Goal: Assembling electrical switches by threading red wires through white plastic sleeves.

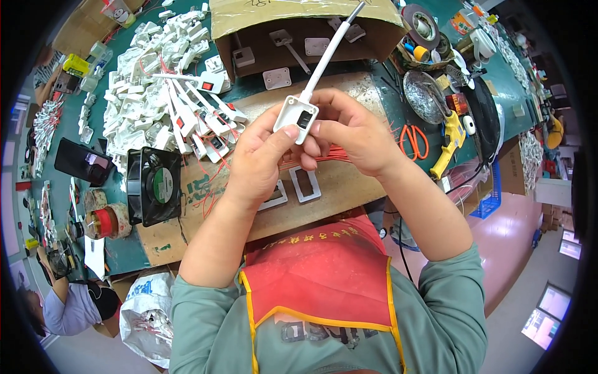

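Above the board in front of me I hold a white plastic switch housing (288,115) between both hands. A long white tube (325,59) with a threaded metal tip rises from it, tilted up to the right. Inside the square housing sits a small black switch (304,119). My left hand (258,149) grips the housing's left side, its thumb on the lower edge. My right hand (358,134) is closed on the right side, thumb near the switch; some of its fingers are hidden behind. Beneath my hands lie two white rectangular frames (303,185) and several red wires (336,153).
An open cardboard box (261,28) stands ahead, with white parts inside. To the left are piled white housings (134,93), stems with red switches (208,85) and a black fan (154,187). At right lie orange scissors (413,142) and a yellow glue gun (450,143).
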### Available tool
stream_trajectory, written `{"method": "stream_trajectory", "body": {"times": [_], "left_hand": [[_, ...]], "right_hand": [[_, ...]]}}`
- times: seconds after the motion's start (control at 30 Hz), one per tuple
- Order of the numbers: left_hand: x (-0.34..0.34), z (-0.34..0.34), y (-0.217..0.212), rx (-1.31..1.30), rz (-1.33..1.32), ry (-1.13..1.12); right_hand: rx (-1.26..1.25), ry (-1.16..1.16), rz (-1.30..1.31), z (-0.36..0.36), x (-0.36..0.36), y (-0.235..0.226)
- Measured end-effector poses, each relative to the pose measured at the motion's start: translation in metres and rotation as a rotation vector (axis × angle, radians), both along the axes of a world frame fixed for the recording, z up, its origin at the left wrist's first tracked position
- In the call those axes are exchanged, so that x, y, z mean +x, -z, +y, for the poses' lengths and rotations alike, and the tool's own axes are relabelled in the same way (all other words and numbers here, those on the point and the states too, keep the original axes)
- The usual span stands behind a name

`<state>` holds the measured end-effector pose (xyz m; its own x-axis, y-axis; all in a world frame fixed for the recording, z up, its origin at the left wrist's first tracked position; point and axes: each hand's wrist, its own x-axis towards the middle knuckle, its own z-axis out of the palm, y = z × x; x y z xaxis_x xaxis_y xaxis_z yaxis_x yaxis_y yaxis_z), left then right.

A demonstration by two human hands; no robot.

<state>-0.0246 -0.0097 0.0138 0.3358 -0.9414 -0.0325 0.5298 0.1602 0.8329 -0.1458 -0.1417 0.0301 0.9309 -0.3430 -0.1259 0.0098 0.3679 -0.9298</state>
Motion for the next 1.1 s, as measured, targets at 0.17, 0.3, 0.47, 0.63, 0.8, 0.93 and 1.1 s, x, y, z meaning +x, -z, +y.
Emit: {"method": "stream_trajectory", "body": {"times": [0.17,0.3,0.47,0.63,0.8,0.93,1.1], "left_hand": [[0.000,0.003,-0.004,0.095,-0.010,0.006],[0.004,-0.001,0.001,0.189,-0.039,0.005],[0.001,-0.003,0.003,0.251,-0.064,-0.061],[0.005,-0.004,0.006,0.287,-0.188,-0.188],[0.006,-0.005,0.006,0.230,-0.216,-0.198],[0.007,-0.004,0.010,0.220,-0.275,-0.228],[0.004,-0.005,0.021,0.146,-0.499,-0.315]], "right_hand": [[0.151,0.136,0.142,-0.015,-0.007,0.017],[0.393,0.040,0.033,-0.025,-0.014,0.022],[0.280,0.061,0.199,-0.037,0.007,0.015],[-0.099,0.240,0.332,-0.075,0.060,0.010],[-0.451,0.367,0.333,-0.113,0.082,0.016],[-1.399,0.187,0.524,-0.086,0.077,0.026],[-1.405,0.356,0.363,-0.082,0.070,0.034]]}}
